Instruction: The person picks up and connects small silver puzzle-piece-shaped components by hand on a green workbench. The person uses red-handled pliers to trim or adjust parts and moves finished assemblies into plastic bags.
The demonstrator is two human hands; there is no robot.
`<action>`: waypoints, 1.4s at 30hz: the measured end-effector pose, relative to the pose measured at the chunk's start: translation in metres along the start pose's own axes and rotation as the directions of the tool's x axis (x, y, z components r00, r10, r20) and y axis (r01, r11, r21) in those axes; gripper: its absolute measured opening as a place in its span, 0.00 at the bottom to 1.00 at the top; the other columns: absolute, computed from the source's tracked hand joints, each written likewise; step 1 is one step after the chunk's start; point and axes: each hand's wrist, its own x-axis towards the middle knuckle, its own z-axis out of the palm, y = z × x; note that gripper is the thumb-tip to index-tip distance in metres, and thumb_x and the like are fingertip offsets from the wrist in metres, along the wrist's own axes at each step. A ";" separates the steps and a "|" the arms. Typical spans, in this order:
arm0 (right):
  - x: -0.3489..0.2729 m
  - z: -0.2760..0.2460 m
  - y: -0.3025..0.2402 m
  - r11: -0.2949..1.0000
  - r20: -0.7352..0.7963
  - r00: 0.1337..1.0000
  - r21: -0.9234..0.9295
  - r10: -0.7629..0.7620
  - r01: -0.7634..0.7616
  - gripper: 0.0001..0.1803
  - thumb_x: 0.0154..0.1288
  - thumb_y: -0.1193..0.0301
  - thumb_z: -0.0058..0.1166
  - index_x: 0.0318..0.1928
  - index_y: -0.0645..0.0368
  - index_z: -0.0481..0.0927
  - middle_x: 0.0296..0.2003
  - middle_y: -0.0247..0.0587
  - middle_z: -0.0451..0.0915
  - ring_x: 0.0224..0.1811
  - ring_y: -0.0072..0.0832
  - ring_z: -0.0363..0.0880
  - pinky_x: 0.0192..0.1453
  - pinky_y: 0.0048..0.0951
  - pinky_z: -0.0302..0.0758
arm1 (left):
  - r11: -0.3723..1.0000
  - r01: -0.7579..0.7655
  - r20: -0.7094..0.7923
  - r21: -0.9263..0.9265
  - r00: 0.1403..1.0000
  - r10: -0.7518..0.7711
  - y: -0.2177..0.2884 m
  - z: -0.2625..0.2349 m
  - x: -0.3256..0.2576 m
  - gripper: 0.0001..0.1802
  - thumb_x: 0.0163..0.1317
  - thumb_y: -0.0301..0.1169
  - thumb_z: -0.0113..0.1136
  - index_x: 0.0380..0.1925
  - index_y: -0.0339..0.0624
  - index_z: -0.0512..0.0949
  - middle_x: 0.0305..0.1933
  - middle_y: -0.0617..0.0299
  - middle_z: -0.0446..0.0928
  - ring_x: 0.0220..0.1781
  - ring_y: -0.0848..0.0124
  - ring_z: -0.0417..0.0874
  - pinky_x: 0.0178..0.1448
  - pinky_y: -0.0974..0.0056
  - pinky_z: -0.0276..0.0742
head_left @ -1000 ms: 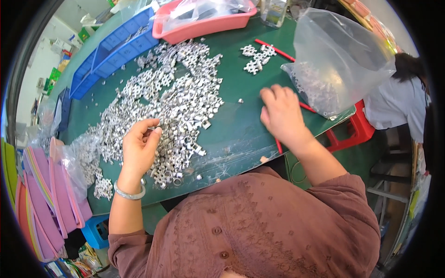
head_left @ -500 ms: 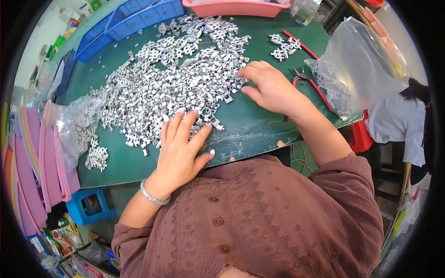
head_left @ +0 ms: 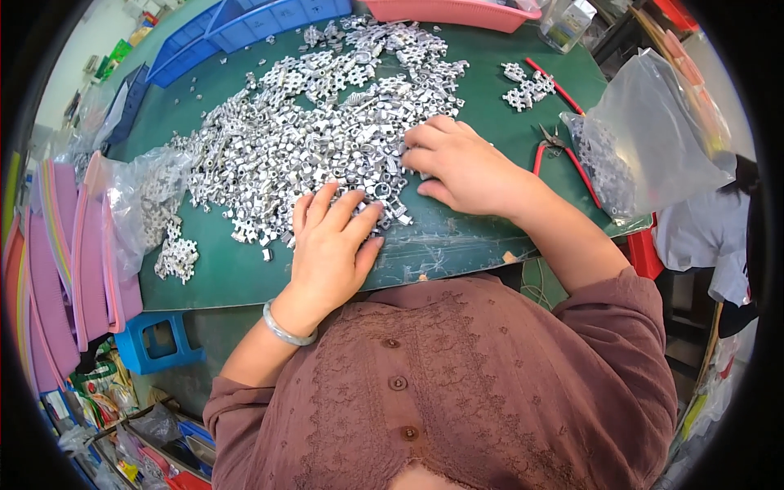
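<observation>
A broad heap of small silvery metal pieces (head_left: 286, 139), ring-like and snowflake-like among them, covers the middle of the green table. At the heap's near edge lies my left hand (head_left: 331, 245), palm down, fingers spread and fingertips touching the pieces. My right hand (head_left: 461, 167) reaches into the heap's right side with bent fingers held apart. Its fingertips rest among the pieces, and what lies under the palm is hidden. Neither hand visibly grips a piece.
Red-handled pliers (head_left: 554, 140) and a few snowflake-shaped pieces (head_left: 529, 90) lie to the right, beside a clear bag (head_left: 653, 139) of pieces. Blue bins (head_left: 269, 24) and a pink tray (head_left: 457, 11) line the far edge. Another bag (head_left: 155, 196) sits left; a person's sleeve (head_left: 702, 237) shows at right.
My right hand has moved left and nearer, from the heap's right edge in over the pieces. My left hand stays at the near edge, thumb drawn closer to the fingers. The whole view has shifted slightly.
</observation>
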 end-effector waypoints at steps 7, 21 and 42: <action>0.005 -0.012 -0.001 0.980 0.303 0.953 0.196 -0.020 -0.042 0.10 0.45 0.71 0.57 0.30 0.59 0.75 0.38 0.38 0.70 0.43 0.38 0.66 0.45 0.36 0.65 | 0.996 -0.053 0.090 -0.069 0.994 0.059 -0.001 -0.001 -0.006 0.17 0.48 0.29 0.58 0.41 0.47 0.75 0.49 0.60 0.71 0.60 0.55 0.61 0.63 0.46 0.46; 0.006 -0.020 -0.013 0.988 0.259 0.957 0.118 -0.131 0.103 0.11 0.47 0.67 0.57 0.34 0.55 0.77 0.42 0.38 0.70 0.49 0.36 0.65 0.51 0.36 0.62 | 0.993 0.121 -0.215 -0.011 0.969 -0.120 -0.031 -0.011 -0.044 0.27 0.40 0.32 0.65 0.44 0.40 0.72 0.52 0.52 0.65 0.55 0.53 0.64 0.57 0.54 0.57; 0.078 0.025 -0.053 0.980 0.062 0.979 0.060 -0.193 0.189 0.17 0.43 0.67 0.60 0.36 0.58 0.74 0.45 0.40 0.68 0.50 0.38 0.63 0.51 0.38 0.62 | 0.930 0.360 -0.233 -0.075 0.900 -0.368 -0.034 -0.007 -0.063 0.35 0.38 0.40 0.68 0.48 0.40 0.68 0.49 0.54 0.65 0.51 0.58 0.65 0.55 0.58 0.58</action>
